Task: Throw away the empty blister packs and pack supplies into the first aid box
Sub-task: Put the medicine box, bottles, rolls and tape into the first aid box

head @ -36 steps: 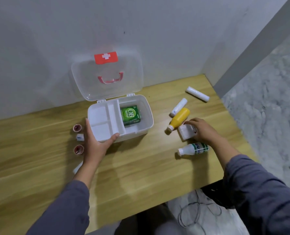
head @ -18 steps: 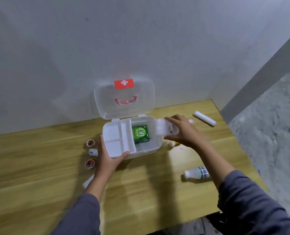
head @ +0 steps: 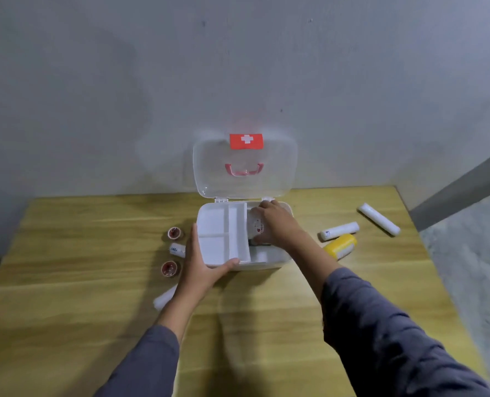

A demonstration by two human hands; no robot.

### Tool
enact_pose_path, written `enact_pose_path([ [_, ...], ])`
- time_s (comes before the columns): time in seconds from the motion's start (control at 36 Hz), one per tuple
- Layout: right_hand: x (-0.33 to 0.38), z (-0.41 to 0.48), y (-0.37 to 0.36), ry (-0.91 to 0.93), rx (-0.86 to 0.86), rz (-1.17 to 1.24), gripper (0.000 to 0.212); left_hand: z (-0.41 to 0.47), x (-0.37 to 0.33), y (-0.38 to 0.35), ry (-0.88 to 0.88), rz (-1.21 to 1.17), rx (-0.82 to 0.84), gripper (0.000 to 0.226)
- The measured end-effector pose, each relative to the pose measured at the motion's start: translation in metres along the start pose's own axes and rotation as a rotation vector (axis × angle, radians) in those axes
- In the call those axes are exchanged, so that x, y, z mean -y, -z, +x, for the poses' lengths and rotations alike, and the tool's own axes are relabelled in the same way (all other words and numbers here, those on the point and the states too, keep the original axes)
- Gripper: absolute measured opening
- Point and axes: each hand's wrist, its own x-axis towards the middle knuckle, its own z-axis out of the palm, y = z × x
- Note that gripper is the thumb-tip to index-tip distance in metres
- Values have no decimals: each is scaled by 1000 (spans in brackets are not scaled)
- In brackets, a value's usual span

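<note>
The white first aid box (head: pixel 218 224) stands open on the wooden table, its clear lid (head: pixel 245 179) with a red cross label leaning back against the wall. My left hand (head: pixel 202 263) grips the box's front left corner. My right hand (head: pixel 275 224) is inside the right compartment, holding a small white packet with red print (head: pixel 256 226) down in it. The green box in that compartment is hidden under the hand.
Two red-topped tape rolls (head: pixel 175 232) (head: pixel 169 268), a small white roll (head: pixel 177 249) and a white tube (head: pixel 165 296) lie left of the box. Right of it lie a yellow bottle (head: pixel 340 246) and two white bandage rolls (head: pixel 339 231) (head: pixel 378 219). The table's right edge drops to the floor.
My right hand picked the white packet off the table, carried it left over the box and lowered it into the right compartment. My left hand stayed on the box.
</note>
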Motion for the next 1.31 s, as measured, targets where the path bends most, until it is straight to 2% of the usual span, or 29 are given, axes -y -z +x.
enact_pose_path([
  [0.17,0,-12,-6,-28,-34,63,73,-3,-1,0,14,-16,13,124],
  [0.25,-5,-22,-9,-91,-59,-10,60,-3,-2,0,4,-10,7,118],
  [0.39,-1,-17,-11,-78,-99,14,47,-2,1,1,16,19,3,127],
  [0.5,8,-8,-11,-20,-106,31,47,-3,0,0,7,23,-4,126],
  [0.67,5,-36,-11,-80,-152,188,51,-1,0,2,-10,9,14,119],
  [0.83,-16,-80,-15,-108,-282,244,42,-2,-3,1,-26,-16,26,122],
  [0.94,-38,-118,-21,-204,-420,345,35,1,2,3,-21,-9,44,126],
  [1.11,-64,-206,-67,-404,-359,299,30,2,3,0,-65,-26,34,115],
  [1.19,-69,-232,-92,-437,-271,203,41,4,7,0,-63,-20,29,119],
  [1.31,-71,-227,-109,-437,-291,129,42,4,9,-2,-67,-11,18,122],
])
